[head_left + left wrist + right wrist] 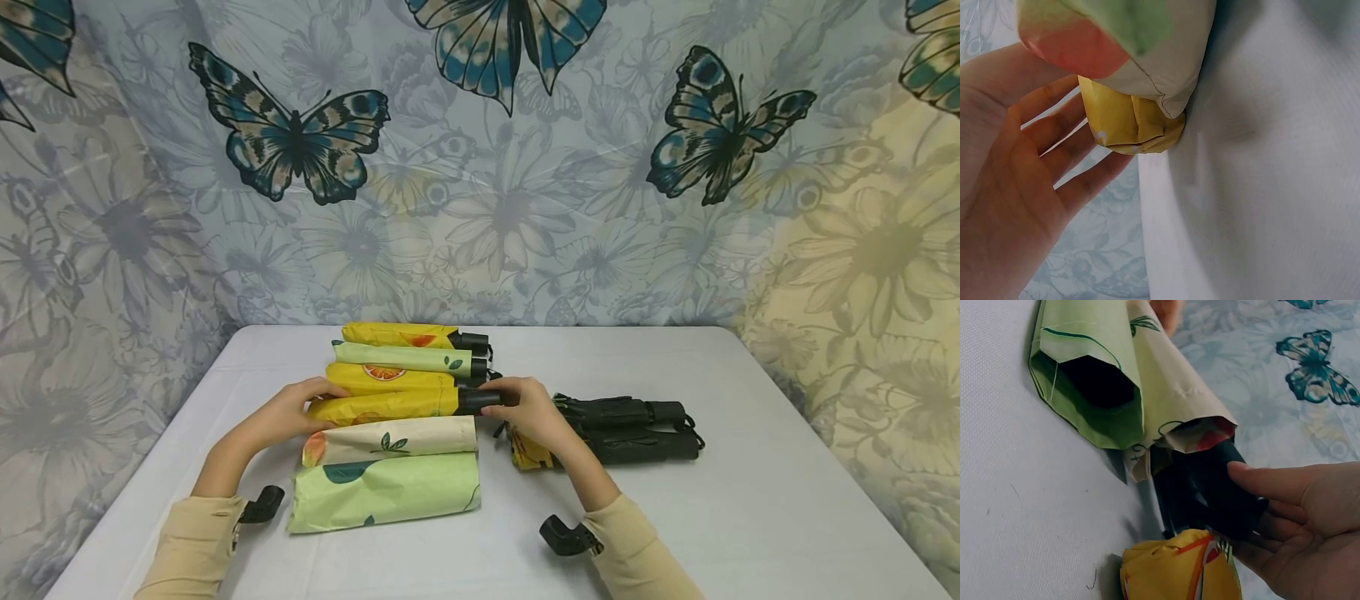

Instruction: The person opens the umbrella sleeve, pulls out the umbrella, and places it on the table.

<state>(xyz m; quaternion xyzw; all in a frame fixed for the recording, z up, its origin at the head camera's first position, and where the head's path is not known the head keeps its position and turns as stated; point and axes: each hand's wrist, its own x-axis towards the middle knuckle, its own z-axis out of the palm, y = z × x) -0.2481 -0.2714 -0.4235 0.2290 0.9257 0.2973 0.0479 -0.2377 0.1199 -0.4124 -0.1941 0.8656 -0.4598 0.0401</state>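
Note:
A folded yellow umbrella (382, 406) lies across the middle of the white table (750, 517). My left hand (296, 410) touches its left end with straight fingers; the left wrist view shows the yellow tip (1132, 122) against those fingers (1066, 134). My right hand (521, 410) grips the umbrella's black handle (480, 400), with thumb and fingers round it (1216, 487). In front of it lie a cream leaf-print sleeve (390, 440) and a light green sleeve (386, 492), whose open mouth (1094, 381) faces the right wrist camera.
Three more folded umbrellas, yellow (397, 335), pale green (405, 358) and yellow (386, 379), lie in a row behind. Two black umbrellas (637, 429) lie to the right, and a crumpled yellow sleeve (528, 454) sits under my right wrist. A butterfly-print curtain hangs behind.

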